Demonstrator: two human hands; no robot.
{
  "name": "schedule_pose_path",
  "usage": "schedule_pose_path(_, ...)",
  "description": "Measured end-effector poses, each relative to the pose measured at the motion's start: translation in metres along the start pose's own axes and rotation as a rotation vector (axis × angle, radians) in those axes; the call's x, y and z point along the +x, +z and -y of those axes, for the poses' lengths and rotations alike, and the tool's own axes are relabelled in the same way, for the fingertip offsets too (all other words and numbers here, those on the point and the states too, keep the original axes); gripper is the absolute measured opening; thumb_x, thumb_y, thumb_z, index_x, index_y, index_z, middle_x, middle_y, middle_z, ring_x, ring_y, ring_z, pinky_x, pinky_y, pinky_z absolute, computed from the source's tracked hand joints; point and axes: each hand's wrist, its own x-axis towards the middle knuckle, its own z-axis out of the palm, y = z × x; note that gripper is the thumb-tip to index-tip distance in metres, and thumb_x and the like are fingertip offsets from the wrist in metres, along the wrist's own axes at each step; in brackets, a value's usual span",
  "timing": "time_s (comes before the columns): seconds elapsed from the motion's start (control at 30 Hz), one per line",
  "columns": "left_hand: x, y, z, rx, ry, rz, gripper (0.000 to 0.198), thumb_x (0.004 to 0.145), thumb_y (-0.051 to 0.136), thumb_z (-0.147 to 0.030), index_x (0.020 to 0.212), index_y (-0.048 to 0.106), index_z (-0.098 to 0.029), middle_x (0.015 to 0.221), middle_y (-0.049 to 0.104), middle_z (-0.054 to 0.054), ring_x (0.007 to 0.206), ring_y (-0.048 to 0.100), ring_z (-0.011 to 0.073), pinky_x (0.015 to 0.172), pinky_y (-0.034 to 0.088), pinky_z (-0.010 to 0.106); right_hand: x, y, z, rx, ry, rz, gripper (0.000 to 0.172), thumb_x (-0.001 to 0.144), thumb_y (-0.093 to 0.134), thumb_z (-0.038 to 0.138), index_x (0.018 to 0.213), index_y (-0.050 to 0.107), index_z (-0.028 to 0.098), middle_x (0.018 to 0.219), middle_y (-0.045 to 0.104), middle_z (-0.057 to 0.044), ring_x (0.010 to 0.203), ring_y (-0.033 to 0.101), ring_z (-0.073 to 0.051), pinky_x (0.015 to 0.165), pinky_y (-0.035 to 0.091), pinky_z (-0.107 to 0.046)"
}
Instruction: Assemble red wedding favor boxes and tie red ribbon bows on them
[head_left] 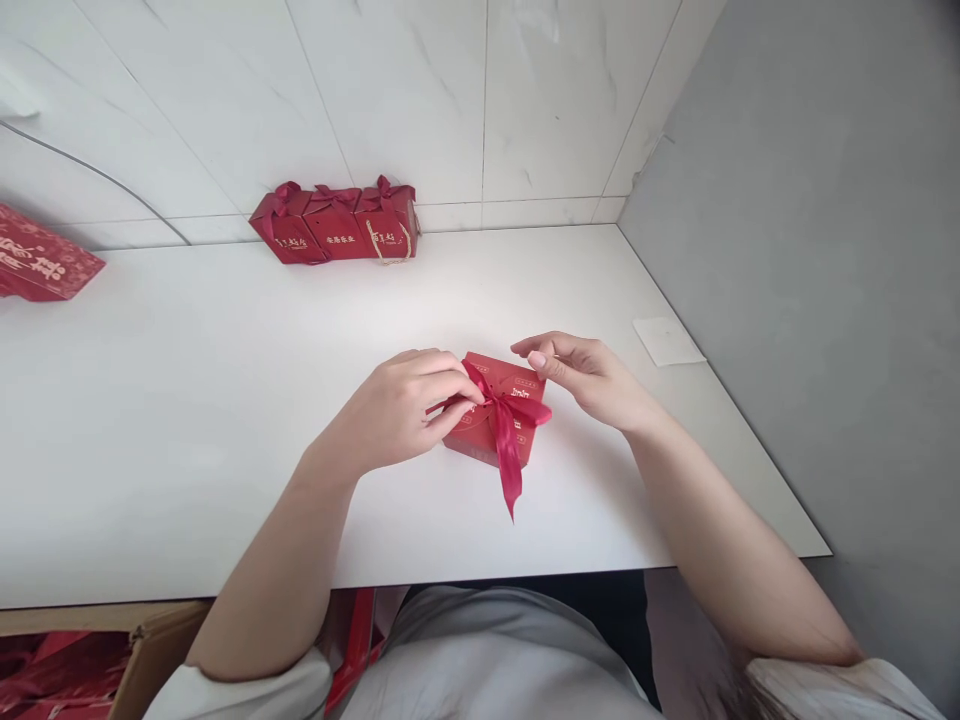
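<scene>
A red gift box (480,436) with pale printing sits on the white table in front of me. A shiny dark-red ribbon (508,455) is tied on its top, with one loop pointing right and a tail hanging over the near side. At the box's left, my left hand (416,405) pinches the ribbon near the knot between thumb and fingers. Over by the far right corner, my right hand (589,380) is held with thumb and fingers apart, and nothing shows in it. Part of the bow is hidden behind my left fingers.
Against the tiled wall stand three joined red boxes (336,235) with bows and a cord handle. Another red package (45,258) lies far left. A white paper (667,341) is near the table's right edge. Below left, a cardboard box (150,650) holds red items. A grey wall borders the right.
</scene>
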Motion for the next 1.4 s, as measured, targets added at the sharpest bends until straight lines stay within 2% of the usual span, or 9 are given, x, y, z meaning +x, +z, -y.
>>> schedule_pose_path(0.1,0.000,0.002,0.000,-0.055,-0.034,-0.003,0.017,0.093,0.057,-0.018,0.093,0.073,-0.022,0.091,0.069,0.002,0.080,0.062,0.0135,0.070,0.050,0.027,-0.004,0.011,0.006,-0.079,-0.083,-0.060,0.026,0.093,0.059,0.048,0.086,0.061,0.023,0.122,0.065,-0.006,0.125,0.054,-0.025,0.106,0.037,-0.044)
schedule_pose_path(0.23,-0.001,0.004,0.000,-0.077,-0.031,-0.014,0.016,0.092,0.058,-0.018,0.090,0.073,-0.022,0.090,0.069,0.002,0.079,0.062,0.0132,0.070,0.051,0.027,-0.013,0.032,0.016,-0.278,-0.237,-0.054,0.008,0.088,0.063,0.029,0.091,0.059,0.024,0.123,0.062,-0.007,0.123,0.054,-0.025,0.108,0.036,-0.046)
schedule_pose_path(0.33,-0.001,0.004,0.001,-0.067,-0.032,-0.019,0.017,0.092,0.057,-0.018,0.091,0.074,-0.021,0.092,0.070,0.002,0.083,0.063,0.0139,0.075,0.052,0.028,-0.018,0.044,0.016,-0.375,-0.284,-0.067,0.012,0.083,0.061,0.018,0.091,0.056,0.024,0.125,0.061,-0.008,0.125,0.052,-0.026,0.107,0.038,-0.048)
schedule_pose_path(0.5,-0.002,-0.001,0.003,-0.059,-0.070,-0.013,0.018,0.093,0.057,-0.020,0.094,0.075,-0.023,0.094,0.070,0.002,0.084,0.064,0.0137,0.075,0.053,0.027,-0.018,0.051,0.011,-0.395,-0.258,-0.123,0.007,0.086,0.061,0.025,0.089,0.054,0.024,0.120,0.063,-0.009,0.129,0.050,-0.029,0.104,0.041,-0.050)
schedule_pose_path(0.63,-0.003,-0.005,0.003,-0.041,-0.081,0.041,0.023,0.091,0.054,-0.015,0.096,0.075,-0.025,0.097,0.069,0.001,0.084,0.065,0.0130,0.074,0.053,0.025,-0.017,0.052,0.010,-0.377,-0.236,-0.151,0.006,0.086,0.059,0.022,0.084,0.054,0.024,0.112,0.066,-0.008,0.128,0.053,-0.029,0.102,0.043,-0.050)
schedule_pose_path(0.77,-0.003,-0.005,0.002,-0.034,-0.076,0.027,0.024,0.089,0.055,-0.013,0.093,0.075,-0.025,0.097,0.070,0.000,0.084,0.065,0.0125,0.071,0.053,0.024,-0.016,0.052,0.011,-0.345,-0.207,-0.144,0.008,0.085,0.060,0.021,0.080,0.055,0.024,0.101,0.070,-0.006,0.127,0.055,-0.027,0.100,0.045,-0.047)
schedule_pose_path(1.23,-0.003,-0.004,0.004,-0.073,-0.083,0.036,0.019,0.083,0.054,-0.008,0.085,0.067,-0.021,0.090,0.067,-0.001,0.069,0.058,0.0091,0.058,0.045,0.022,-0.015,0.049,0.012,-0.365,-0.181,-0.135,0.009,0.081,0.062,0.019,0.076,0.056,0.024,0.104,0.071,-0.006,0.120,0.061,-0.028,0.094,0.048,-0.043)
schedule_pose_path(1.4,-0.002,-0.004,0.002,-0.086,-0.114,0.059,0.017,0.081,0.051,-0.007,0.081,0.060,-0.020,0.085,0.063,0.000,0.068,0.057,0.0110,0.054,0.042,0.023,-0.015,0.049,0.013,-0.353,-0.181,-0.126,0.009,0.082,0.061,0.018,0.077,0.056,0.024,0.107,0.070,-0.006,0.121,0.060,-0.028,0.096,0.047,-0.044)
